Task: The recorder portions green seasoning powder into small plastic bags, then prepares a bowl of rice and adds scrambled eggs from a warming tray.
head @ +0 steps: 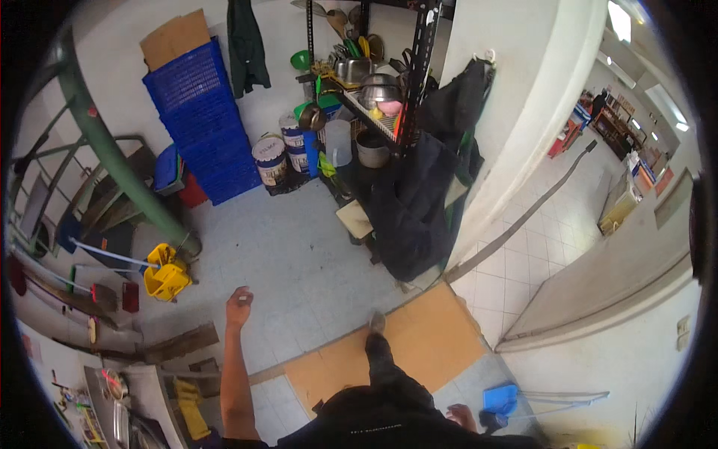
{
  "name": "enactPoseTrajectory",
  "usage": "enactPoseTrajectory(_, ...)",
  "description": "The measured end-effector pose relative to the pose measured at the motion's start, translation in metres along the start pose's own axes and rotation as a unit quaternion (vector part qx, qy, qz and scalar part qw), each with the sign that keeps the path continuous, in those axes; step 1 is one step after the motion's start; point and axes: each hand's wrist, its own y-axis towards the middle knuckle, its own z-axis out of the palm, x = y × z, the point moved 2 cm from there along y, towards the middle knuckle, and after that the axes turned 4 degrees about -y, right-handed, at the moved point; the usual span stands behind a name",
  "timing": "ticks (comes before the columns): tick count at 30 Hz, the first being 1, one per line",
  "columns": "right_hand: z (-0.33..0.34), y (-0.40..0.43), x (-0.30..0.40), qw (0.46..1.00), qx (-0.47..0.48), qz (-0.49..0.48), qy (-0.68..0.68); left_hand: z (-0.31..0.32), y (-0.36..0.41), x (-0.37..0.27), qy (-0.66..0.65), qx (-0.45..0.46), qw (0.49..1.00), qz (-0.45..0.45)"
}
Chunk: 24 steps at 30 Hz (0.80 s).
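My left arm reaches forward over the grey floor [275,241]. At its end my left hand [239,306] is loosely curled in the air, touching nothing around it. A small pale spot shows at its fingers; whether it is a held thing is unclear. Low beside my dark clothing is my right hand [462,416], partly hidden by my body, its fingers bent. Nearest to it on the floor lies a blue dustpan [500,399] with long handles. One shoe [377,322] is set forward on a flat cardboard sheet [432,337].
A yellow mop bucket [167,275] stands by a green post [123,163]. Behind are stacked blue crates [207,123], paint pails [272,163] and a rack [416,73] with pots. Dark cloths [415,207] hang at the wall corner; a doorway opens onto a tiled corridor [527,252].
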Motion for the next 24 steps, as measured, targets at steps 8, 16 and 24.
enactPoseTrajectory(8,0.032,0.183,0.228,0.987,0.038,-0.058,-0.143,0.195,0.043,0.156,0.351,0.202,0.883,0.238)
enactPoseTrajectory(16,-0.006,0.201,0.485,0.908,-0.208,-0.36,-0.048,0.249,0.123,0.111,0.075,0.225,0.968,0.083)
enactPoseTrajectory(24,0.099,0.181,0.461,0.916,-0.255,-0.183,-0.25,0.263,0.543,-0.084,-0.172,0.062,0.983,0.004)
